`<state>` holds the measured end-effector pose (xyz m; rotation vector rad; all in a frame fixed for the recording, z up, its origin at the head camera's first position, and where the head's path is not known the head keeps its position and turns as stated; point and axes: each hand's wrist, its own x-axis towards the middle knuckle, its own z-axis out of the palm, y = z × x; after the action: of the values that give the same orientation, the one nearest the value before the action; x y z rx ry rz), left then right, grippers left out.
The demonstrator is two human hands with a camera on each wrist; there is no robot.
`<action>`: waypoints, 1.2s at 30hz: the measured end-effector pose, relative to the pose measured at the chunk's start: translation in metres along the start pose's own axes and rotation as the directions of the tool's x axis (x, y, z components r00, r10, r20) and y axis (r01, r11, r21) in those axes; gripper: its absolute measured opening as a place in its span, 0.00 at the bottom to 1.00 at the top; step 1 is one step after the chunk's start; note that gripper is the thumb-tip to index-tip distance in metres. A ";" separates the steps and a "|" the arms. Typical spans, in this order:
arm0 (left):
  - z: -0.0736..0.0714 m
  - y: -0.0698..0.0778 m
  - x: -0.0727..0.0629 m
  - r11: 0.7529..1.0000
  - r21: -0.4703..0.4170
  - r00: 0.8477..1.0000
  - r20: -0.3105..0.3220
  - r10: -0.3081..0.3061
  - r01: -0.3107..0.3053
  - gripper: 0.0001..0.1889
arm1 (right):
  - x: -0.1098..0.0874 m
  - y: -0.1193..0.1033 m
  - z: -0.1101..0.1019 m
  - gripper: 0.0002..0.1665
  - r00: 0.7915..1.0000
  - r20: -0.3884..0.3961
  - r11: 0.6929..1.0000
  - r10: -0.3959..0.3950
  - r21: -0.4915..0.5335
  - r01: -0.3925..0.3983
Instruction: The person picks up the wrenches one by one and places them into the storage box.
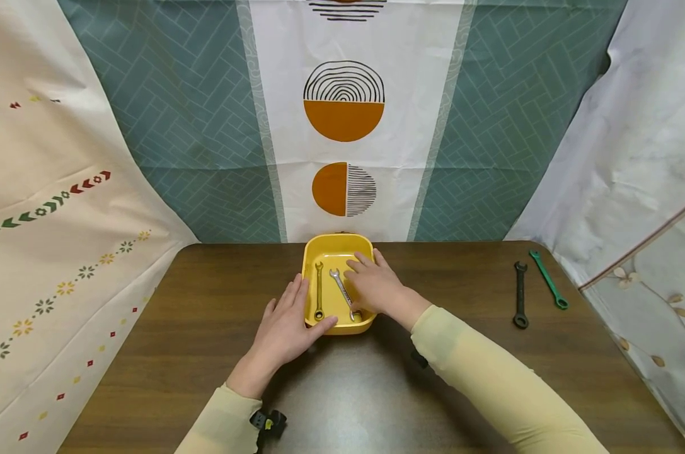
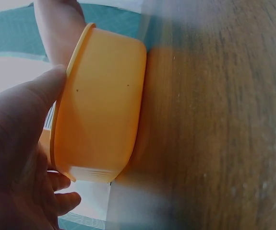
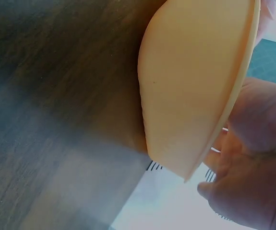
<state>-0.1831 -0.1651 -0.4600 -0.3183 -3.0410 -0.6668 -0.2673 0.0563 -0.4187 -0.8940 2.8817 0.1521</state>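
Near the table's far edge, just in front of the hanging cloth, a yellow tray sits flat between both hands, probably set midway so that either can reach it. Inside lie two wrenches, separated by a bare strip of the tray's floor: the gold wrench runs along the left wall, and the silver wrench lies aslant to its right, close under the right hand.

The left hand spans the tray's near left corner, fingers stretched along the outer side and thumb laid over the near rim. In the left wrist view the thumb meets the rim without a tight curl round it; the pose seems meant to steady the tray rather than lift it, since the base rests on the table.

The right hand reaches over the right rim, fingers loosely spread above the tray's floor. It grips nothing that can be made out; whether it touches the silver wrench cannot be told, as the tray's wall hides the inside in the right wrist view. Coming from that side presumably leaves the gold wrench undisturbed.

Well apart, toward the table's right end, a black wrench and a green wrench lie near each other, not touching; that spacing likely leaves each free to grasp alone.
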 end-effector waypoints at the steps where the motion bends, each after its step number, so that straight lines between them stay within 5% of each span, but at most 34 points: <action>1: 0.000 0.000 0.000 1.000 -0.001 1.000 -0.001 0.000 0.000 0.62 | 0.000 0.001 0.000 0.48 1.000 0.012 1.000 -0.003 -0.006 0.003; 18: -0.001 0.001 0.002 1.000 0.001 1.000 -0.002 0.001 -0.001 0.62 | 0.003 -0.006 0.000 0.46 0.993 0.114 0.997 0.004 -0.074 0.004; 36: -0.001 0.001 0.001 1.000 0.007 1.000 0.004 -0.010 0.010 0.62 | 0.011 -0.020 0.006 0.45 0.998 0.067 0.999 -0.005 -0.036 0.007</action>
<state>-0.1837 -0.1646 -0.4588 -0.3051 -3.0502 -0.6569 -0.2649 0.0346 -0.4271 -0.8862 2.8224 0.2299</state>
